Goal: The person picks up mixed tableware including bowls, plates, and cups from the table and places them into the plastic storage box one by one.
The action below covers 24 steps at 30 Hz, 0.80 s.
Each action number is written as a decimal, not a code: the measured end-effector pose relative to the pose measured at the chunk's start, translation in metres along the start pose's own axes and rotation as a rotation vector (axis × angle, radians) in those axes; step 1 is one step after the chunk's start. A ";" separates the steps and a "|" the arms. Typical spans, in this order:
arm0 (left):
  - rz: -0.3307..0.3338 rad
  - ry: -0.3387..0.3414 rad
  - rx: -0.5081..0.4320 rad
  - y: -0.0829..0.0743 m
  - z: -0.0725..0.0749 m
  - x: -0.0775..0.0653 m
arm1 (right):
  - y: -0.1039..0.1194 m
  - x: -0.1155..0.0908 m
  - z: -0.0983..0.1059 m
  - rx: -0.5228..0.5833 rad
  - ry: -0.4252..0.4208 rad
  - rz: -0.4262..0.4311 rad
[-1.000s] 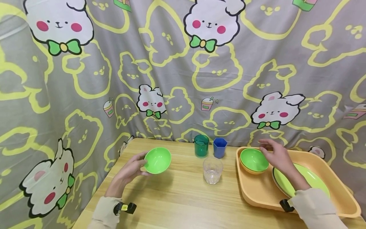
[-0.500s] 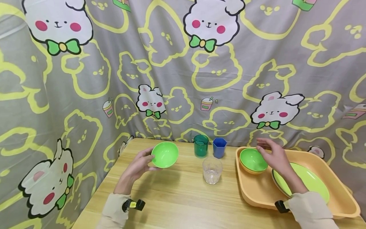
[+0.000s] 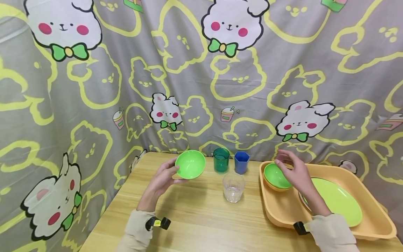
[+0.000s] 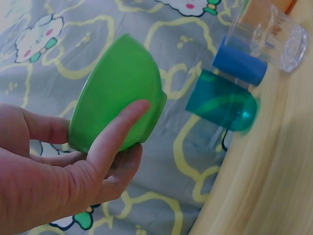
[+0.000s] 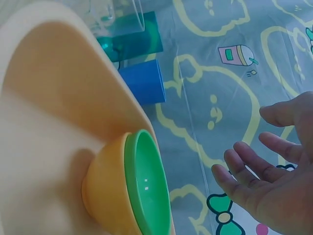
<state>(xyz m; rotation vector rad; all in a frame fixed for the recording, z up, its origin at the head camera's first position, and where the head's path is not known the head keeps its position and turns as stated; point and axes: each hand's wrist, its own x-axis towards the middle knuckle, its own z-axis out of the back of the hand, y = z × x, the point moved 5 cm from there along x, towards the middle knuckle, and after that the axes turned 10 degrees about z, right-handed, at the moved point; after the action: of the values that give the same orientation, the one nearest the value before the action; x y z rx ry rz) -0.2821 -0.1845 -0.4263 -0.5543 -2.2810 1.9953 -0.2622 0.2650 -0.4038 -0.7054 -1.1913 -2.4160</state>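
Note:
A green bowl (image 3: 190,163) is held up above the table by my left hand (image 3: 162,178), tilted toward me. In the left wrist view the thumb and fingers grip the bowl (image 4: 120,93) at its rim and side. My right hand (image 3: 296,172) hovers over the tray with its fingers loosely spread, holding nothing. Just left of it, a second green bowl (image 3: 276,175) sits nested in an orange bowl (image 5: 105,183). Both bowls stand in the left end of the orange tray (image 3: 277,213).
A clear glass (image 3: 233,190), a teal cup (image 3: 221,161) and a blue cup (image 3: 241,162) stand mid-table between the hands. A yellow-green plate (image 3: 338,201) lies in the tray on another dish. A patterned curtain (image 3: 195,77) hangs behind the wooden table (image 3: 201,224).
My left hand has carried the green bowl to the right and slightly farther back, toward the cups. My right hand has shifted a little left over the nested bowls.

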 end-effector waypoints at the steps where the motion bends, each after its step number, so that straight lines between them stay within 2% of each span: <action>1: -0.003 0.004 0.000 0.000 -0.002 0.001 | 0.001 0.000 -0.001 0.009 -0.005 -0.001; 11: -0.009 0.011 -0.046 0.004 -0.021 0.005 | 0.010 0.001 -0.010 0.083 -0.035 0.006; 18: 0.002 0.061 -0.053 0.007 -0.037 0.009 | 0.017 -0.002 -0.018 0.134 -0.041 0.022; 24: -0.010 0.047 -0.072 0.007 -0.044 0.010 | 0.025 -0.002 -0.024 0.212 -0.063 0.039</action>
<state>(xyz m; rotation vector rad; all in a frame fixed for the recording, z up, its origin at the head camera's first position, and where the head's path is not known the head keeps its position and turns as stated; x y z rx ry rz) -0.2777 -0.1390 -0.4275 -0.5874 -2.3307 1.8818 -0.2544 0.2312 -0.4017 -0.7356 -1.4191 -2.2086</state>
